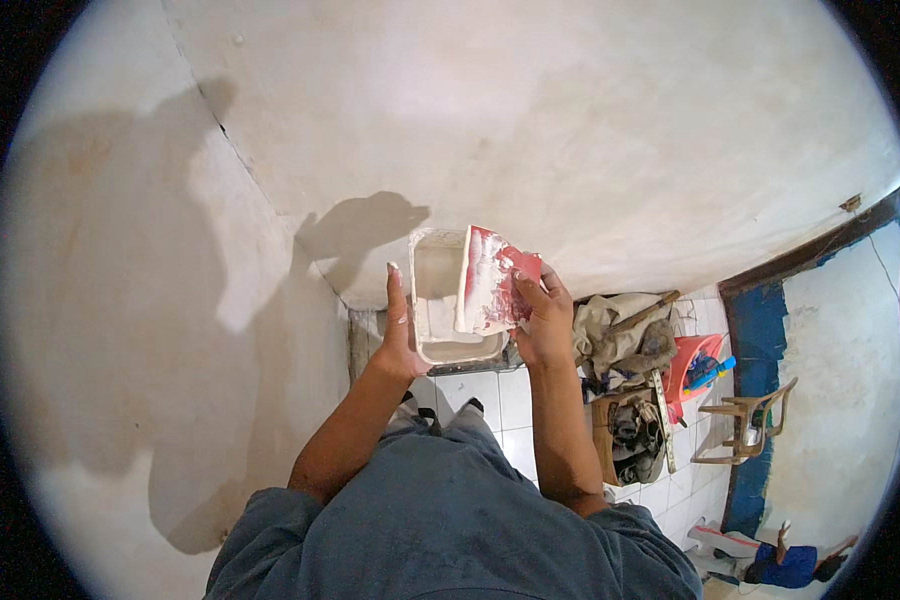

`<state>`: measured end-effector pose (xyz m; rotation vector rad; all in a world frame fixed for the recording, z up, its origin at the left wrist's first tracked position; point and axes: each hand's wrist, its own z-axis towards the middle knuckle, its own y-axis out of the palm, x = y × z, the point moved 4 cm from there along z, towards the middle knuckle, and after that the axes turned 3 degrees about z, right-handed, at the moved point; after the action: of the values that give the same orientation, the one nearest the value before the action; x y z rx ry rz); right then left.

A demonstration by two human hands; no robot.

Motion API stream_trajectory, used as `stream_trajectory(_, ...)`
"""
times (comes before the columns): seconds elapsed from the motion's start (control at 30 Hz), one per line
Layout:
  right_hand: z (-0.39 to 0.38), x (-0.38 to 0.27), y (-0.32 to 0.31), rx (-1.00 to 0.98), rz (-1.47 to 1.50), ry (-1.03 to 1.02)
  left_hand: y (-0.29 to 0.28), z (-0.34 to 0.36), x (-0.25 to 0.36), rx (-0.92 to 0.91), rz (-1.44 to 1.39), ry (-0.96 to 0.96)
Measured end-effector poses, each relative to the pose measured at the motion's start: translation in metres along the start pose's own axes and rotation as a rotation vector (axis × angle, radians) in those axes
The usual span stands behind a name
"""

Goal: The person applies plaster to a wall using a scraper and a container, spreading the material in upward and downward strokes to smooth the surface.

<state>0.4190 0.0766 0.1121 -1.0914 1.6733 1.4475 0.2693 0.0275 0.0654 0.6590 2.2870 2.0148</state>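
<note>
Wall ahead: pale and unevenly toned; you cannot tell from here which patches are finished.
Tray: in front of you, close to the wall, with whitish paste smeared inside, so some material seems left.
Red spreader: over the tray's right side, its left edge thickly coated; loading looks done, while that paste is not yet on the wall.
Right hand: you grip the spreader's right side.
Left hand: thumb raised beside the tray; fingers hidden, so their closure cannot be told.
</note>
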Motion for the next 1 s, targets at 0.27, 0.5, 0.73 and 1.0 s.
stream_trajectory(0.27,-0.007,0.003,-0.003,-0.074,0.15,0.082,0.004,-0.007,0.006,-0.142,-0.054,0.04)
stream_trajectory(0.5,-0.008,0.004,-0.004,-0.159,0.305,0.18,-0.002,-0.004,0.003,-0.051,0.044,0.07)
stream_trajectory(0.73,0.029,-0.002,-0.024,-0.059,0.443,0.136,-0.015,-0.005,0.001,0.082,0.059,0.06)
stream_trajectory(1.0,0.116,-0.003,-0.053,0.086,0.482,-0.045,-0.018,-0.007,0.004,0.123,0.072,0.166)
